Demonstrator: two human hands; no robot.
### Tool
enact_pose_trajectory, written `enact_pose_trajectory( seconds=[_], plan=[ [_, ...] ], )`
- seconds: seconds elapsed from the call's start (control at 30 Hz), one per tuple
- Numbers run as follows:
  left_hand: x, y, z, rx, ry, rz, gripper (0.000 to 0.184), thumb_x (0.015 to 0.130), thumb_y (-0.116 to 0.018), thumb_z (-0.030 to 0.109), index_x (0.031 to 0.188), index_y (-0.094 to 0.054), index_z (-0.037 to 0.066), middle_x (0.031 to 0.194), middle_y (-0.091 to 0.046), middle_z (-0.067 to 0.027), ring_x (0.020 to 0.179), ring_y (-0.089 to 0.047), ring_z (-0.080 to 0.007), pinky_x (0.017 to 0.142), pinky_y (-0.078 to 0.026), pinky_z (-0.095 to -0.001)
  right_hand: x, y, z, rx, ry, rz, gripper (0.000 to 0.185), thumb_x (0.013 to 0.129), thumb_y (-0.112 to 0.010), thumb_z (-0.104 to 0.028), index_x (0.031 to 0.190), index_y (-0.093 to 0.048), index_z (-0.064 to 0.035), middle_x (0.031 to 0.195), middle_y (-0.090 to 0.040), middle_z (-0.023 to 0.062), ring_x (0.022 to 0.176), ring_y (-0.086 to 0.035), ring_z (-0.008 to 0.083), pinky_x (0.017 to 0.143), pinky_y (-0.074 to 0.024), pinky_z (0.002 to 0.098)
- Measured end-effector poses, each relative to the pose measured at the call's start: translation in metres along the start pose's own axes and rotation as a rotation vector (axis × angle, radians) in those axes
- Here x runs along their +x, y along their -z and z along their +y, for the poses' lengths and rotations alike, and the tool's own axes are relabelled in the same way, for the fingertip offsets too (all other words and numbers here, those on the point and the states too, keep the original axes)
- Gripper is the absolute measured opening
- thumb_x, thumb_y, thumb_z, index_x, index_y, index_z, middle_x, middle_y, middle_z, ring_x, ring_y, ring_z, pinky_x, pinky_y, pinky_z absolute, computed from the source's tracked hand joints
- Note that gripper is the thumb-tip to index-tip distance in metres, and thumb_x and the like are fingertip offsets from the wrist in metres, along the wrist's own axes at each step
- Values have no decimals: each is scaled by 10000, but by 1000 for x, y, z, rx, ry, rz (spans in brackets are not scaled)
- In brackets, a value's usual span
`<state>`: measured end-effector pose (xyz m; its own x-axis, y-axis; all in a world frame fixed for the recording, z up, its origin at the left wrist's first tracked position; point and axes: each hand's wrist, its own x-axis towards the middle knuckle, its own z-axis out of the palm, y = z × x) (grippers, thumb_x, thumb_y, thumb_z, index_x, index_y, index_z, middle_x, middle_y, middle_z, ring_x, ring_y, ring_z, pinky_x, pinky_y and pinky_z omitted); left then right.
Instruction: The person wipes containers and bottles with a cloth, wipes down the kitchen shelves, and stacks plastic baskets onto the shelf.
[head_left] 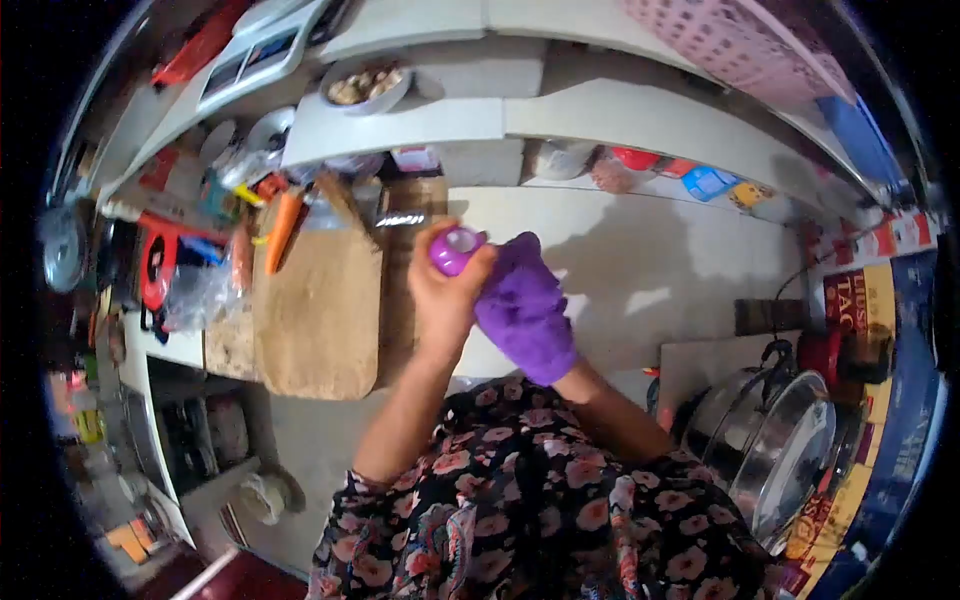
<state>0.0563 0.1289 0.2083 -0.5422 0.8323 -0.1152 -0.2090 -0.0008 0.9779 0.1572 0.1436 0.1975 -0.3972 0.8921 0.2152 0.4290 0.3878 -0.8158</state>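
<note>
My left hand (440,300) is closed round a small, shiny purple object (450,262) with a pale round top. Its exact kind is unclear. A purple cloth (525,310) covers my right hand down to the wrist (578,382), so those fingers are hidden. The cloth reaches close beside the purple object and my left fingers; contact is hard to make out. Both hands are held in front of my body, above the white counter (620,250). Left of them lies a worn wooden cutting board (320,310), with a carrot (284,232) at its upper left.
A shelf (400,130) runs along the back and carries a bowl of brownish pieces (365,88). Pot lids (790,440) stand in a rack at the right. Plastic bags (205,295) lie at the left, and a pink basket (740,40) sits upper right.
</note>
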Motion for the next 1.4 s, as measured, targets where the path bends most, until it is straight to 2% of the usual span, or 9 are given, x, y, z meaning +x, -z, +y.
enact_pose_trajectory(
  seconds=[0.1,0.13,0.33,0.43,0.57,0.7,0.83,0.87,1.4],
  plan=[
    [2,-6,-8,-42,-95,168,449,698,-694,48,1075,-452,16,938,-567,-94,858,-562,-151,750,-462,-257,-8,-19,18,-1071,195,-53,321,690,-624,-182,948,-542,-8,936,-569,170,904,-546,311,781,-452,370],
    [-1,-12,-3,-62,-134,147,472,693,-693,42,1089,-437,21,966,-561,-102,885,-560,-162,769,-458,-261,-8,-15,23,-323,89,198,352,709,-592,-176,989,-535,28,971,-555,201,954,-525,353,830,-428,400],
    [8,-17,-8,431,-656,-30,582,641,-714,29,1128,-396,29,1022,-548,-135,963,-540,-207,840,-432,-305,-6,3,30,141,18,-134,327,714,-572,-154,1004,-508,-19,849,-559,161,796,-550,336,658,-432,422],
    [14,-7,-14,263,-576,-5,591,638,-719,29,1132,-395,33,1029,-543,-125,969,-538,-210,840,-430,-301,-8,23,48,-87,486,94,311,700,-573,-152,988,-511,-50,798,-565,129,745,-543,312,646,-425,407],
    [2,1,2,28,-489,69,577,680,-691,17,1156,-365,28,1079,-503,-140,988,-532,-228,855,-433,-332,48,98,41,-405,300,-149,110,735,-501,-195,735,-573,-111,740,-541,73,787,-535,268,688,-414,395],
    [-6,7,-6,107,-531,-1,604,673,-726,52,1155,-363,29,1073,-498,-137,1007,-524,-233,867,-427,-337,138,182,88,-1466,261,271,271,662,-597,-240,901,-577,-114,851,-542,106,813,-517,298,668,-407,407],
    [-18,2,-21,96,-404,11,609,665,-749,102,1139,-375,22,1063,-505,-136,990,-523,-220,846,-430,-322,165,197,88,-1675,296,-200,305,810,-487,-300,939,-556,-32,976,-547,162,890,-530,291,828,-401,433],
    [-19,5,-27,173,-413,17,597,652,-758,117,1120,-399,22,1043,-520,-127,959,-528,-206,831,-431,-312,177,198,153,-1548,531,41,354,835,-450,-331,1000,-549,-33,1076,-539,159,1008,-496,301,884,-371,462],
    [-50,-6,-40,192,-299,18,539,616,-764,135,1045,-462,9,977,-540,-125,880,-548,-208,783,-441,-297,305,176,136,-1161,300,-333,389,843,-385,-321,1060,-544,-40,1167,-490,182,1093,-454,324,946,-334,443]
  ],
)
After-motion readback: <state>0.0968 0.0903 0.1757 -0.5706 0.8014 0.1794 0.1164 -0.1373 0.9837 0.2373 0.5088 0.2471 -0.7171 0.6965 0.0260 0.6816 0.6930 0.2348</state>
